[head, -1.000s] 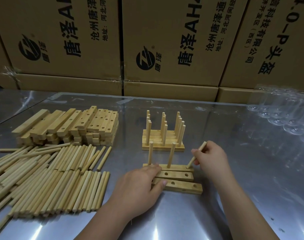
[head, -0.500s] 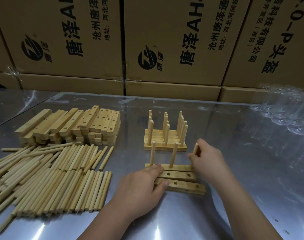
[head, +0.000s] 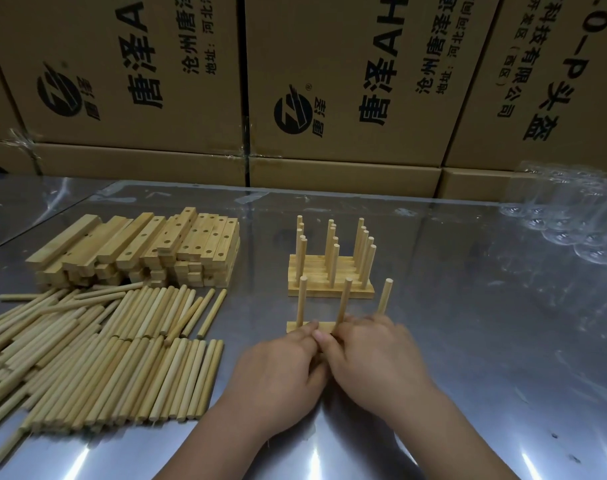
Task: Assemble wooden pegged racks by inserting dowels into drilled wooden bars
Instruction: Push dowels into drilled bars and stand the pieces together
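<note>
Head view: third dowel [head: 385, 296] now stands upright, bar [head: 298, 326] looks full; right hand [head: 371, 355] joins left hand [head: 281, 368] there, grip unclear.

A reflective steel table [head: 502, 341] is noted beneath the right hand [head: 374, 358]; printed cardboard boxes [head: 329, 81] are stacked beyond it.

On metal table [head: 468, 341]: dowels [head: 97, 358], drilled bars [head: 139, 247], pegged racks [head: 329, 271].

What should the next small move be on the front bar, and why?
Probably lift the front bar and set it against the finished racks behind: three dowels stand upright along it, and the left hand and right hand cover it, though their grip is hidden.
</note>
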